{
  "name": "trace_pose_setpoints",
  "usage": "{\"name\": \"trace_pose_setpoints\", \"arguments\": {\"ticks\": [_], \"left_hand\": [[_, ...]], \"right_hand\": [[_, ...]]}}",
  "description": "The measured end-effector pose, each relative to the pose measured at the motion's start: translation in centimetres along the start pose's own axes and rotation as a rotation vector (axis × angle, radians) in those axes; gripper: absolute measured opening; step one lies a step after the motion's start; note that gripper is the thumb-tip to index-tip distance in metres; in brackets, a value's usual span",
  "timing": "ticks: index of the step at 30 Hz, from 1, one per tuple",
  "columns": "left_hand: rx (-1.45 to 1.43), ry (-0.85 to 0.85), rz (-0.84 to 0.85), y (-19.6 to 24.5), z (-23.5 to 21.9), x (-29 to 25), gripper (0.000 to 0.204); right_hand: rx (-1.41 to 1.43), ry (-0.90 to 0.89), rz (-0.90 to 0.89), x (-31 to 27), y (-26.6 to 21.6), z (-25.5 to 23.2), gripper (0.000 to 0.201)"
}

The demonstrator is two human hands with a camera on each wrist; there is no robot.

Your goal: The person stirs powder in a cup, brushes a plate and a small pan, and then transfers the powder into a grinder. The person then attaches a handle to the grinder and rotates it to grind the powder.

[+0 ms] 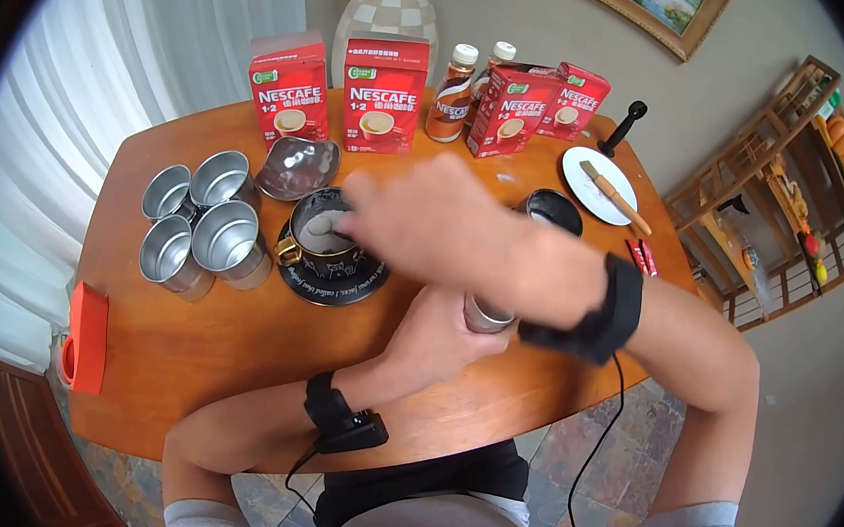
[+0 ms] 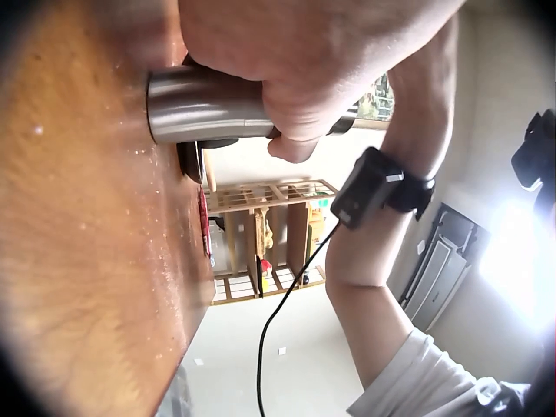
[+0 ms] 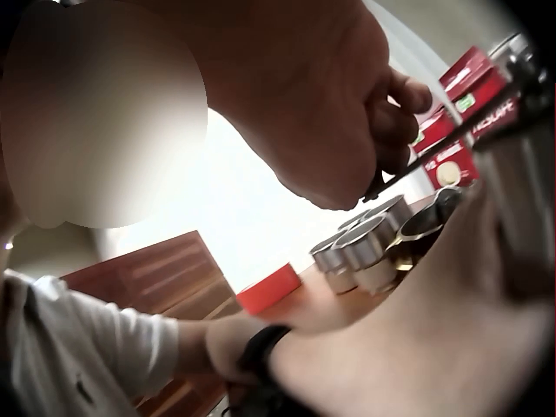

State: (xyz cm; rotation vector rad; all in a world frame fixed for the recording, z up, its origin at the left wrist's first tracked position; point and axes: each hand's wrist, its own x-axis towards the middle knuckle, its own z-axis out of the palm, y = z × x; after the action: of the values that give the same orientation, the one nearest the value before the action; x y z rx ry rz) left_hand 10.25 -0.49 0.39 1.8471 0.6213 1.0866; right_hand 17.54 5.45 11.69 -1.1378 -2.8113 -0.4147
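Observation:
My left hand (image 1: 425, 344) grips a silver metal cup (image 2: 208, 106) standing at the table's near side. Above it, my right hand (image 1: 417, 208) curls round a thin dark-handled utensil like a spoon (image 3: 445, 144). Its far end reaches over the metal cup in the right wrist view and is blurred there. In the head view the right hand and forearm hide this utensil and part of the cup. Left of my right hand, a black mug (image 1: 309, 205) with a gold handle holds pale powder. It rests on a black saucer (image 1: 329, 291) with white lettering.
Several silver cups (image 1: 229, 237) stand grouped on the left, beside a dark glossy bowl (image 1: 300, 168). Red coffee boxes (image 1: 385, 95) and bottles (image 1: 449, 105) line the back. Rightward are a black bowl (image 1: 572, 208), a white plate (image 1: 585, 182) with a brush (image 1: 614, 192), and red sachets (image 1: 643, 257).

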Motion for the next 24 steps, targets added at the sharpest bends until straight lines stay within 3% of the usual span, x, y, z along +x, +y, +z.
{"name": "trace_pose_setpoints", "arguments": {"ticks": [2, 4, 5, 6, 7, 9, 13, 17, 20, 22, 24], "left_hand": [[-0.134, -0.011, -0.242, 1.7, -0.4, 0.1, 0.05], [-0.109, -0.035, -0.272, 2.0, -0.6, 0.2, 0.048], [-0.096, -0.043, -0.289, 2.0, -0.7, 0.2, 0.047], [-0.112, -0.034, -0.276, 2.0, -0.7, 0.2, 0.047], [-0.127, -0.026, -0.264, 2.1, -0.7, 0.2, 0.046], [-0.142, -0.009, -0.231, 2.1, -0.6, 0.1, 0.046], [-0.169, -0.013, -0.249, 2.0, -0.5, 0.2, 0.044], [-0.155, 0.001, -0.21, 1.7, -0.3, 0.1, 0.043], [-0.2, -0.009, -0.289, 1.8, -0.4, 0.2, 0.043], [-0.204, -0.027, -0.295, 2.6, -0.8, 0.1, 0.043], [-0.18, -0.006, -0.235, 2.2, -0.5, -0.2, 0.041]], "right_hand": [[0.034, 0.003, 0.041, -1.1, 4.5, 0.0, 0.034], [0.003, -0.097, 0.223, -4.0, 7.1, -0.3, 0.035], [-0.004, 0.0, 0.25, -6.5, 8.0, -0.1, 0.034], [-0.018, -0.028, 0.32, -8.6, 8.1, -0.6, 0.033], [-0.032, -0.056, 0.391, -10.7, 7.8, -1.0, 0.032], [-0.012, 0.124, 0.391, -15.1, 6.7, -0.7, 0.029], [0.077, 0.052, 0.552, -20.4, 0.1, -3.3, 0.022], [0.011, 0.113, 0.153, -20.7, -4.9, -4.2, 0.018], [-0.181, -0.001, -0.101, -17.0, -7.2, -5.6, 0.02], [-0.289, 0.049, -0.252, -13.3, -7.5, -4.8, 0.025], [-0.253, 0.074, -0.205, -9.0, -7.4, -3.8, 0.028]]}}
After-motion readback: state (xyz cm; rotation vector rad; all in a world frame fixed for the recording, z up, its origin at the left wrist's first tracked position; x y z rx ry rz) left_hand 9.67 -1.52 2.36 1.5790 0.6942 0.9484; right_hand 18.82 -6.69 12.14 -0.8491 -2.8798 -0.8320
